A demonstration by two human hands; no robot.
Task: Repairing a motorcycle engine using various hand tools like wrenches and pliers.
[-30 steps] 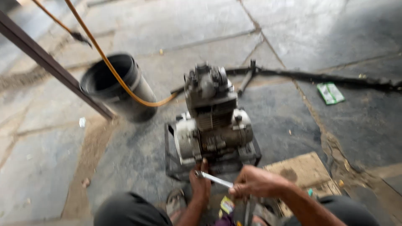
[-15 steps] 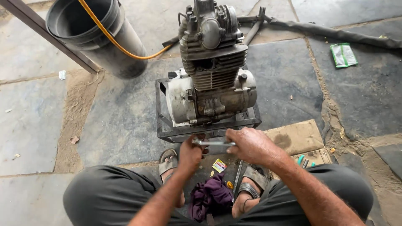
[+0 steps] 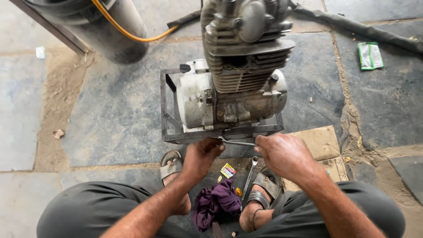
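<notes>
A grimy motorcycle engine [image 3: 238, 75] sits in a square metal frame stand [image 3: 169, 128] on the stone floor. A thin silver spanner [image 3: 235, 142] lies along the stand's near rail. My left hand [image 3: 200, 156] grips its left end, at the rail. My right hand [image 3: 284, 154] closes on its right end. A second spanner [image 3: 249, 178] lies on the ground between my sandalled feet, beside a purple rag [image 3: 216, 205].
A black bucket [image 3: 110, 31] with an orange hose [image 3: 128, 33] stands at the back left. A black hose [image 3: 352, 26] runs along the back right. A green packet [image 3: 370, 55] lies at right, cardboard pieces [image 3: 321, 143] by my right knee.
The view has dropped and closed in on the engine. My hands brought the spanner from mid-air down to the stand's near rail.
</notes>
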